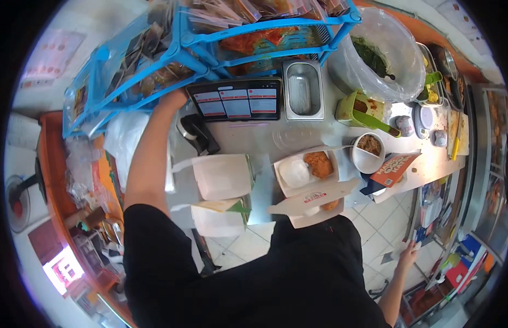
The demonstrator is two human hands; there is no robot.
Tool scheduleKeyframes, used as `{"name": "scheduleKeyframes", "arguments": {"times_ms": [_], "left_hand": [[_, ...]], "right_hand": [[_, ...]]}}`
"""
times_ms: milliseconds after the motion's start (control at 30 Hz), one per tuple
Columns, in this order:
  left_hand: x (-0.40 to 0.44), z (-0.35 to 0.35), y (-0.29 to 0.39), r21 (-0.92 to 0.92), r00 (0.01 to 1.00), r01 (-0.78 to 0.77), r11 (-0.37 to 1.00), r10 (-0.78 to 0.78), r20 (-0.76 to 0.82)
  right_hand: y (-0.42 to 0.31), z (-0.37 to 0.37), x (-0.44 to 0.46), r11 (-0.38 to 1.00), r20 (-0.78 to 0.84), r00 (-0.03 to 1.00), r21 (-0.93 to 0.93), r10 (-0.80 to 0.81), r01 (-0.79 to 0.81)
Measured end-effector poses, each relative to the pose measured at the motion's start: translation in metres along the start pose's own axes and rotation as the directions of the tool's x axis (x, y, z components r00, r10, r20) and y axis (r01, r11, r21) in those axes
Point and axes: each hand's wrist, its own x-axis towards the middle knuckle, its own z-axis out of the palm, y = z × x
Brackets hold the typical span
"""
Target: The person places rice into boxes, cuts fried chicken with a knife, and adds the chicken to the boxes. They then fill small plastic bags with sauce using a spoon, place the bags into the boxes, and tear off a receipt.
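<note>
- Before the tablet: two filled cartons with fried chicken; two unfilled cartons.
- Well right of it: right hand, grip unclear.
- At its left edge: left hand, fingers hidden, cannot tell.

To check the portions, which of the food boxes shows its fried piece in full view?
The box just left of the round cup: its fried piece lies uncovered. In the box below, a flap partly hides the food.

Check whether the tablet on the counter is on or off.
On: the tablet's screen is lit, showing white panels with red bars. The panel text is too small to read.
</note>
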Motion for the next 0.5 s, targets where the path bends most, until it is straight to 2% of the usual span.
{"name": "scheduleKeyframes", "arguments": {"times_ms": [33,67,100,133,167,200,267,333,400,433,467,500], "left_hand": [[-0.021,0.010,-0.014,0.043,0.995,-0.024,0.999,0.028,-0.100],[-0.041,0.020,-0.028,0.090,0.979,-0.039,0.995,0.056,-0.198],[-0.067,0.028,-0.041,0.202,0.918,-0.072,0.977,0.145,-0.370],[-0.093,0.016,-0.043,0.199,0.921,-0.053,0.979,0.125,-0.369],[-0.119,-0.001,-0.049,-0.089,0.962,-0.004,0.996,-0.021,-0.273],[-0.148,-0.019,-0.051,-0.363,0.981,0.078,0.929,-0.137,-0.140],[-0.209,-0.039,-0.048,-0.465,0.926,0.248,0.850,-0.349,-0.146],[-0.279,-0.055,-0.029,-0.582,0.824,0.305,0.754,-0.515,-0.236],[-0.357,-0.013,-0.040,-0.838,0.593,0.116,0.533,-0.714,-0.372],[-0.397,0.009,-0.029,-0.909,0.413,0.019,0.415,-0.832,-0.371],[-0.437,0.031,-0.014,-0.943,0.223,-0.111,0.313,-0.917,-0.330],[-0.479,0.054,0.005,-0.979,0.068,-0.162,0.121,-0.989,-0.134]], "right_hand": [[0.022,-0.007,0.012,0.974,0.019,0.991,0.186,0.130,-0.131],[0.040,-0.002,0.028,0.854,0.059,0.969,0.462,0.240,-0.240],[0.047,-0.002,0.041,0.649,0.135,0.932,0.684,0.336,-0.333],[0.036,-0.006,0.050,0.658,0.146,0.935,0.676,0.325,-0.334],[0.023,-0.007,0.061,0.608,0.209,0.905,0.683,0.370,-0.405],[0.012,-0.003,0.075,0.555,0.274,0.869,0.681,0.412,-0.478],[-0.017,0.011,0.114,0.682,0.304,0.946,0.669,0.113,-0.296],[-0.096,0.051,0.119,0.830,0.090,0.996,0.557,-0.028,-0.027],[-0.127,0.091,0.183,0.851,0.131,0.934,0.469,-0.333,0.238],[-0.145,0.120,0.211,0.868,0.099,0.930,0.404,-0.354,0.287],[-0.159,0.141,0.237,0.869,0.217,0.863,0.316,-0.457,0.381],[-0.195,0.154,0.227,0.809,0.335,0.772,-0.047,-0.540,0.586]]}}
